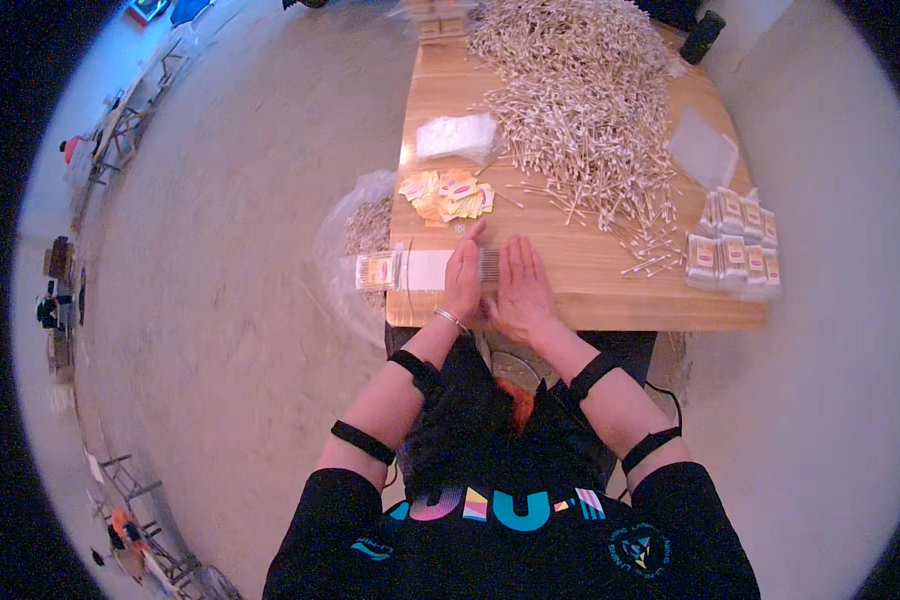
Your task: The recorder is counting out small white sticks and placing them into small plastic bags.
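A small row of cotton swabs (489, 264) lies near the front edge of the wooden table, between my two hands. My left hand (461, 282) stands on its left side, fingers straight and together. On the other side my right hand (523, 293) rests with its fingers stretched out, the palm toward the swabs. Left of my left hand is a flat white rectangular piece (427, 270). Beside that, at the table's left edge, sits a clear pack of swabs with a printed card (377, 270). Several loose yellow and orange cards (450, 196) lie just beyond my left hand.
A big heap of loose swabs (590, 100) covers the table's far middle. Clear bags (457, 137) lie left of it, another clear sheet (703, 148) right. Filled packs (732, 250) stand at the right edge. A plastic sack of swabs (368, 228) hangs beside the left edge.
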`<state>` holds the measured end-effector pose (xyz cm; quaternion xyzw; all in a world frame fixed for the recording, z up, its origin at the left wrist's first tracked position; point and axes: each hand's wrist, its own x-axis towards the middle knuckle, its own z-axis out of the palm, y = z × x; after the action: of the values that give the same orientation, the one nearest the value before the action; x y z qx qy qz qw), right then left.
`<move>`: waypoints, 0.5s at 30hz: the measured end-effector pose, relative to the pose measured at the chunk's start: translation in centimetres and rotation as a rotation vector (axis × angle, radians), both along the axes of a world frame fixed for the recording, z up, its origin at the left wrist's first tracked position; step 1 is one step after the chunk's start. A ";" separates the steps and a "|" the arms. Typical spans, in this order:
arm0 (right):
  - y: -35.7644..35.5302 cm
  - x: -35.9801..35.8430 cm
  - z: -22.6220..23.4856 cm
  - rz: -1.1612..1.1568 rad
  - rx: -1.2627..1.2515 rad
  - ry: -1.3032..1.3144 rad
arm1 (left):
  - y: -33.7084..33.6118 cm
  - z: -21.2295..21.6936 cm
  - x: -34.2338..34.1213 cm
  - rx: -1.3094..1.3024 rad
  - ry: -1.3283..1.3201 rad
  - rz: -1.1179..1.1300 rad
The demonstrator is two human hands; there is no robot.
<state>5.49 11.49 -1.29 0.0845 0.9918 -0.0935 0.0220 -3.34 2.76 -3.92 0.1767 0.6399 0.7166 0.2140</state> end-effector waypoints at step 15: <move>-0.2 -0.2 0.7 0.000 -0.026 -0.052 | -2.6 -0.5 0.8 -0.385 0.614 0.032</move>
<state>5.33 11.28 -0.62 0.0864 0.9896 -0.1042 0.0489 -2.53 0.19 -4.41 0.3300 0.8002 0.4999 0.0300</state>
